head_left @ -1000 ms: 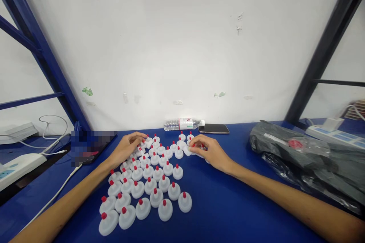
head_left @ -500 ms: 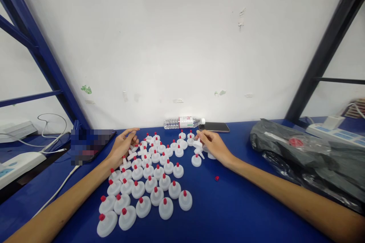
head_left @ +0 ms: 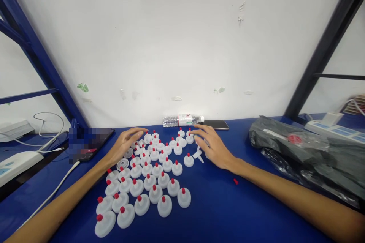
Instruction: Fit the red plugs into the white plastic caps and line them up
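Observation:
Many white dome-shaped caps with red-tipped nozzles point(head_left: 148, 182) stand across the blue table, forming a loose cluster. My left hand point(head_left: 125, 145) hovers at the cluster's far left edge, fingers stretched out and nothing visible in them. Just below it, an overturned cap point(head_left: 122, 164) shows its ringed underside. On the far right of the cluster, my right hand point(head_left: 212, 147) has its fingers spread, partly covering some white pieces. By its thumb a white nozzle cap point(head_left: 197, 154) lies on its side. One upright cap point(head_left: 188, 160) stands nearby, and a loose red tip point(head_left: 235, 181) lies below my right wrist.
Against the wall lies a clear water bottle point(head_left: 182, 120) with a dark phone point(head_left: 216, 124) beside it. Grey plastic bags point(head_left: 285, 148) cover the right side. On the left are a tablet-like device point(head_left: 98, 146), cables and a power strip point(head_left: 17, 169).
My right hand has let go of a white cap and spread its fingers. My left fingers have straightened, with overturned caps now showing beneath. The red tip has shifted right; the view moved slightly.

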Demonstrator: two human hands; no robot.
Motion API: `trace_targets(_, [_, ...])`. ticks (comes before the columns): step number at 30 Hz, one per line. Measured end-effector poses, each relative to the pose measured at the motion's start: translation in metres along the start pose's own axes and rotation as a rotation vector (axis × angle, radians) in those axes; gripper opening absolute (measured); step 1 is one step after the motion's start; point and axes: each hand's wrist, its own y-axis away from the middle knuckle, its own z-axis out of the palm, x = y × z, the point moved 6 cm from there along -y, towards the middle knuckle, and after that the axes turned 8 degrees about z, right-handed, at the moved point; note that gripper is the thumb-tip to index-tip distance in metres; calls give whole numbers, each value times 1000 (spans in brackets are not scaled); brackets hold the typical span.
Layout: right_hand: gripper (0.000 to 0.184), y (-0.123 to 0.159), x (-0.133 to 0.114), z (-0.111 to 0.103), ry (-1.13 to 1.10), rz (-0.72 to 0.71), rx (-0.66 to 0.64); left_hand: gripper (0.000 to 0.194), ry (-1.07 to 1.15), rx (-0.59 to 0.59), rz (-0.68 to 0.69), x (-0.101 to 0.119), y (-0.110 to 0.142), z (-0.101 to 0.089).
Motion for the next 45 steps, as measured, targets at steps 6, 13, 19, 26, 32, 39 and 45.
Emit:
trace_targets(6, [25, 20, -35, 25, 234, -393, -323, 28, -147, -179, -6, 3, 0, 18])
trace_targets(13, [32, 7, -15, 30, 231, -370, -221, 33, -85, -74, -70, -7, -2, 16])
trace_targets(19, [62, 7, -6, 28, 237, -353, -177, 34, 3, -5, -54, -6, -1, 14])
trace_targets(26, [43, 4, -17, 22, 288, -293, -119, 51, 2, -31, 12, 32, -7, -12])
trace_targets(32, [43, 52, -46, -20, 355, -190, -126, 59, -461, -110, 69, 88, 82, -28])
trace_targets(39, [47, 106, -39, -21, 423, -130, -236, 77, -783, -84, 155, 88, 157, 20])
trace_targets(45, [47, 51, -34, 12, 327, -166, -323, 55, -701, -185, 322, 90, 105, 63])
